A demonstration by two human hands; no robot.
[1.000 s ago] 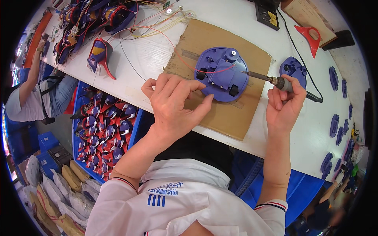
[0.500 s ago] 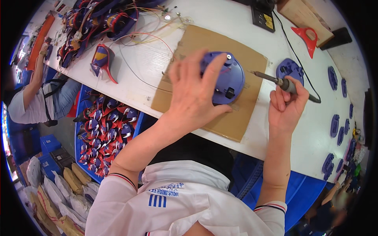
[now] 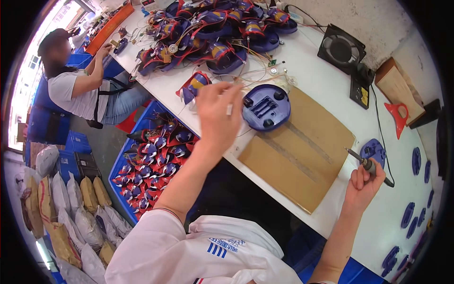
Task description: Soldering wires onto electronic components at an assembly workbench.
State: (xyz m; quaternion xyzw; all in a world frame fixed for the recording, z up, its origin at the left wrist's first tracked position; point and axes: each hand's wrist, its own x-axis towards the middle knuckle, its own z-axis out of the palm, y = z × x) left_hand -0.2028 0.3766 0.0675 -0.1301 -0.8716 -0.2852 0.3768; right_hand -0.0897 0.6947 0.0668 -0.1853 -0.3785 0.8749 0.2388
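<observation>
Since earlier, left hand [image 3: 218, 113] lifted off, fingers spread, empty; round blue plastic housing [image 3: 266, 107] lies just right of it on brown cardboard mat [image 3: 302, 156]. Right hand [image 3: 363, 182] grips black-handled soldering iron [image 3: 369, 165]; keep tip clear of plastic.

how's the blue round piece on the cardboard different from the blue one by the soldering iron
The blue round piece on the cardboard lies at the far corner of the cardboard sheet, beside the left hand; the blue one by the soldering iron lies on the bare white table, off the cardboard's right edge. The first shows whole, with black knobs; the second is partly hidden behind the soldering iron that the right hand grips. Both are blue plastic.
</observation>
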